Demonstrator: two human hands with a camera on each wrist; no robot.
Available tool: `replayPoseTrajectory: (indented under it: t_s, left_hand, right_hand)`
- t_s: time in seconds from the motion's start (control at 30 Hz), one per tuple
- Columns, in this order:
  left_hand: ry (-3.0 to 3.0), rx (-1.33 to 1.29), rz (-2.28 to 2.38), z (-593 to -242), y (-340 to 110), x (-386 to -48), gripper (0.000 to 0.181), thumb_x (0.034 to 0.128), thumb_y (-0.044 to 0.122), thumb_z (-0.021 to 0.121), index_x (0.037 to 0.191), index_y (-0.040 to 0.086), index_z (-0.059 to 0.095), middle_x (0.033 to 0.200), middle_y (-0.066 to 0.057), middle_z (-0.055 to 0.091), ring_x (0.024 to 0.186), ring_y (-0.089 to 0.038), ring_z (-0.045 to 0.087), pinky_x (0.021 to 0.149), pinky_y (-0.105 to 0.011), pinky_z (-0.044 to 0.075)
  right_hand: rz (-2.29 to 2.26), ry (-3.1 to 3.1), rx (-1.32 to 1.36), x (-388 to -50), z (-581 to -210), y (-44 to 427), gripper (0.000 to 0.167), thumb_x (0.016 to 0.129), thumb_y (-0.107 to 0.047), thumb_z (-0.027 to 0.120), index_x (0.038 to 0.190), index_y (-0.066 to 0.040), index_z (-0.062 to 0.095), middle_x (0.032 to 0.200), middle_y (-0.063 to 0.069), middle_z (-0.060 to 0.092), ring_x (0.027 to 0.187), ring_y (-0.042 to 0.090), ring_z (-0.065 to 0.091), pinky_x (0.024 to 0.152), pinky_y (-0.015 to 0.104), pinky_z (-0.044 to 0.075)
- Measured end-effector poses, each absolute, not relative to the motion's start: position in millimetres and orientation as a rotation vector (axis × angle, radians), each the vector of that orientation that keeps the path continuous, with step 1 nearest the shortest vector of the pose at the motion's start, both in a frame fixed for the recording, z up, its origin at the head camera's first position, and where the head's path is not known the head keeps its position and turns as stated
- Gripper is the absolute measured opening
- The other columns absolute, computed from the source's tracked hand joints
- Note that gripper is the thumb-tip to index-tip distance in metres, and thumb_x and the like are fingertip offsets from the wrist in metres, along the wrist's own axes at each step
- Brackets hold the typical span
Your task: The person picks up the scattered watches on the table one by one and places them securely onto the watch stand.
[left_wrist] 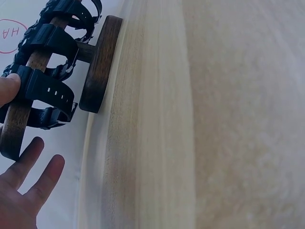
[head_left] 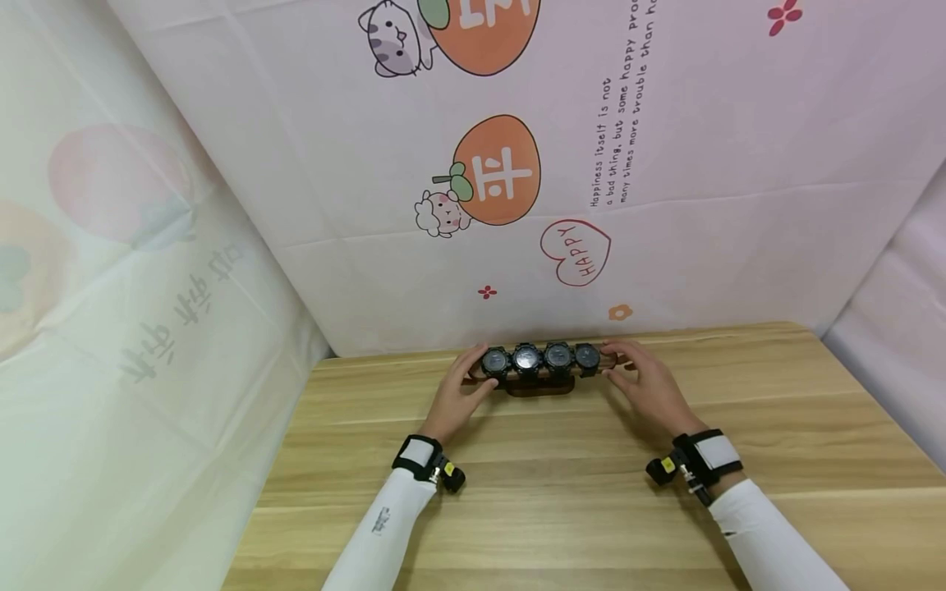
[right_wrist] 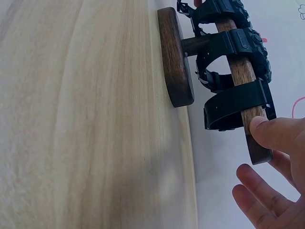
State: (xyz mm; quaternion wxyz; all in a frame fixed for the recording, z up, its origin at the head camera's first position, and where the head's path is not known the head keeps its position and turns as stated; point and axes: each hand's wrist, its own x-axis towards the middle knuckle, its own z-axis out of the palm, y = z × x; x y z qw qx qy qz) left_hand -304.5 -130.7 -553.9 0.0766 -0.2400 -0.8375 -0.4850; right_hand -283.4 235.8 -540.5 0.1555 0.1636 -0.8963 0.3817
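A dark wooden watch stand (head_left: 541, 390) with a horizontal bar stands at the table's back edge. Several black wristwatches (head_left: 557, 355) sit side by side with their straps looped around the bar. My left hand (head_left: 452, 400) grips the bar's left end, its thumb against the outermost watch (left_wrist: 50, 93) in the left wrist view; two other fingers reach out below the bar. At the opposite end, my right hand (head_left: 656, 396) pinches the bar (right_wrist: 244, 76) between thumb and a finger partly hidden behind it. Its remaining fingers extend underneath, beside the last watch strap (right_wrist: 233, 105).
The stand rests on a wood-grain table (head_left: 547, 509). Close behind rises a white printed cloth (head_left: 355, 263) with fruit, animal and heart drawings. Another white cloth (head_left: 133, 427) hangs along the left side. Each wrist wears a strapped camera.
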Motion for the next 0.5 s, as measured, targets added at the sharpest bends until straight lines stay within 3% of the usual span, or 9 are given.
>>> replayPoseTrajectory:
  t_s: [0.33, 0.5]
  left_hand:
    - [-2.527, -0.724, -1.435, -551.4, -131.8, -305.2, 0.067, 0.1026, 0.029, 0.074, 0.163, 0.028, 0.045, 0.17, 0.002, 0.042, 0.159, -0.026, 0.037, 0.124, -0.05, 0.043]
    - [-2.597, -0.7, -1.356, -546.6, -136.2, -300.9, 0.073, 0.1026, 0.036, 0.073, 0.166, 0.029, 0.038, 0.173, -0.005, 0.036, 0.16, -0.03, 0.034, 0.128, -0.057, 0.035]
  right_hand:
    - [1.071, -2.555, 0.48, -285.0, -540.7, 235.6, 0.041, 0.095, 0.0, 0.076, 0.135, -0.003, 0.065, 0.142, 0.017, 0.064, 0.117, 0.034, 0.065, 0.099, 0.058, 0.057]
    - [1.079, -2.554, 0.533, -281.7, -539.9, 241.9, 0.043, 0.098, 0.0, 0.074, 0.14, -0.002, 0.063, 0.151, 0.02, 0.059, 0.131, 0.04, 0.06, 0.102, 0.062, 0.055]
